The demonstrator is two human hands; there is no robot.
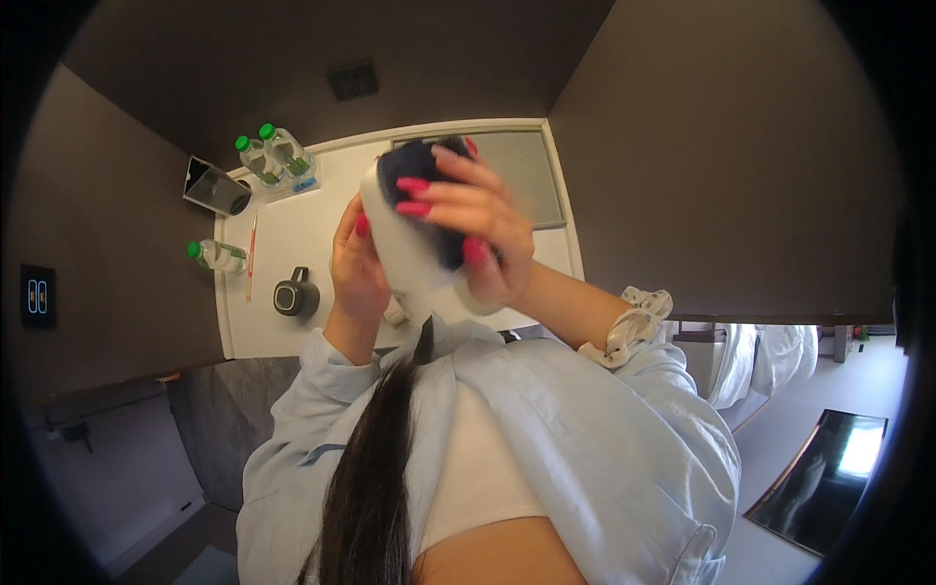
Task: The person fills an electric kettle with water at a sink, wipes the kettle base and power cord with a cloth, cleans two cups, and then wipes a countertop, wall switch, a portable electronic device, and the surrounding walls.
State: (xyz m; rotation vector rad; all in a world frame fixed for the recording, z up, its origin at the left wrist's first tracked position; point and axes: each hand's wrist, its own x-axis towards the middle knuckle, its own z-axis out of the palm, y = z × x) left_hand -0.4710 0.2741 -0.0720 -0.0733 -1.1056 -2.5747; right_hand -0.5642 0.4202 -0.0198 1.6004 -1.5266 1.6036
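A white rounded object [402, 252], smooth and slightly blurred, is held above a white tabletop [322, 219]. My left hand [360, 270] grips its left side, with the thumb against the white surface. My right hand [482, 219] is curled over a dark navy, fabric-like piece [398, 162] that covers the object's upper right. Its fingers are spread across the navy surface and its thumb lies at the lower edge. Whether the navy piece is a separate cloth or part of the object, I cannot tell. A small whitish item [395, 313] is partly hidden below the left wrist.
Left on the table are two green-capped bottles [274, 153], another bottle [219, 256], a clear-sided box [213, 189], a thin red stick [252, 256] and a dark grey speaker-like device [296, 294]. A grey panel [523, 175] lies back right. Brown walls [716, 161] enclose the table.
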